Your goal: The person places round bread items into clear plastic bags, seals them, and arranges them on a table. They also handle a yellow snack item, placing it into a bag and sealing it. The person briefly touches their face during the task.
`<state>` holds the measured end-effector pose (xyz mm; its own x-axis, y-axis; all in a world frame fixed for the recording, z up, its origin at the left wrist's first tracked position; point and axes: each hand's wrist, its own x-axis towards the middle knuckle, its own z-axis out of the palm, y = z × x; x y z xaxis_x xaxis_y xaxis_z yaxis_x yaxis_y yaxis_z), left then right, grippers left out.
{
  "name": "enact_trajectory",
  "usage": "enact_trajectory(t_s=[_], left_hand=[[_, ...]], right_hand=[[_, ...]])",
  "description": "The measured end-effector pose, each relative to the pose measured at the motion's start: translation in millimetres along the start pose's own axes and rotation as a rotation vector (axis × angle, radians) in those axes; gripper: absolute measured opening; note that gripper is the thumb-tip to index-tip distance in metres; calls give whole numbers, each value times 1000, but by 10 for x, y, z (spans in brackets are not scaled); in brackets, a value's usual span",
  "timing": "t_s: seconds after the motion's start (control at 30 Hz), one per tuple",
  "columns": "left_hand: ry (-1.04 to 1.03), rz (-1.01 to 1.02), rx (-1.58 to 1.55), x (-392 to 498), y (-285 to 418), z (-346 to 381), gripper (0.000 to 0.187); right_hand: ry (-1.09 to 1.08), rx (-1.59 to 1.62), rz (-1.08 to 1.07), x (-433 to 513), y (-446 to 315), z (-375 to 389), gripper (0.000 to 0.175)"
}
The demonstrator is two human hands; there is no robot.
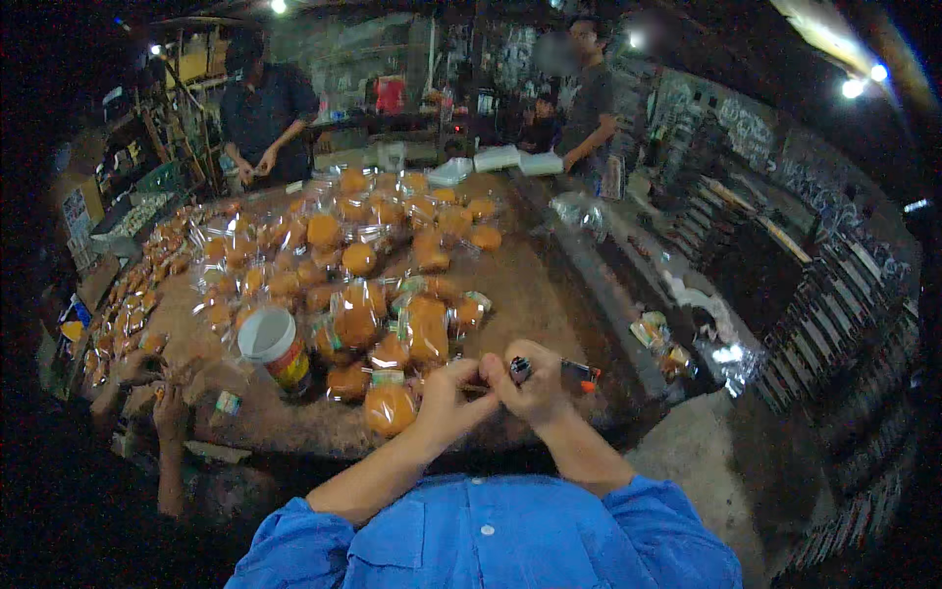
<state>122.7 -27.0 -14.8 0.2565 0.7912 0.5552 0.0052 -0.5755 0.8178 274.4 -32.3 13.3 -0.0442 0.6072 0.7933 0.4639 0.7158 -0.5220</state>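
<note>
My right hand (537, 375) is closed around a small dark stick-like object (519, 369) with a shiny end; its exact kind is unclear. My left hand (458, 392) meets it in front of my chest, thumb and fingers drawn together near the right fingertips. Whether anything thin lies between the left fingers cannot be made out. Just left of my left hand is a round orange-brown bun in clear plastic wrap (390, 409). Behind it lie more wrapped buns (427, 330), some with printed labels. A colourful bucket with a white lid (266, 335) stands further left on the brown table (530, 283).
Another person's hands (168, 401) work at the table's left edge, near small wrapped pieces (136, 316). Across the table stand two people (265, 110), (589, 96). White foam boxes (497, 158) sit at the far edge. An orange-tipped dark object (587, 379) lies beyond my right hand.
</note>
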Motion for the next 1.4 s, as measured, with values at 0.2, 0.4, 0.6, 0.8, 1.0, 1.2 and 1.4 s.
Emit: enact_trajectory(t_s=[0.2,0.4,0.6,0.8,1.0,1.2,1.4], left_hand=[[-560,-300,449,456,27,-474,25],[195,1,702,732,-100,-1004,42],[25,255,951,-189,-57,-1004,54],[-10,72,984,-888,-218,-1149,61],[18,112,992,-965,-461,-1171,71],[27,165,1128,-963,-423,-1076,78],[26,190,1114,-930,-400,-1062,77]], right_hand=[[162,108,-46,-129,242,-194,22],[126,27,326,-574,633,-560,16],[-6,-270,455,-934,773,-906,16],[-201,-450,152,-1000,601,-820,19],[-336,-342,214,-950,537,-759,25],[-332,-482,398,-995,634,-1048,36],[-416,-446,346,-998,561,-906,43]])
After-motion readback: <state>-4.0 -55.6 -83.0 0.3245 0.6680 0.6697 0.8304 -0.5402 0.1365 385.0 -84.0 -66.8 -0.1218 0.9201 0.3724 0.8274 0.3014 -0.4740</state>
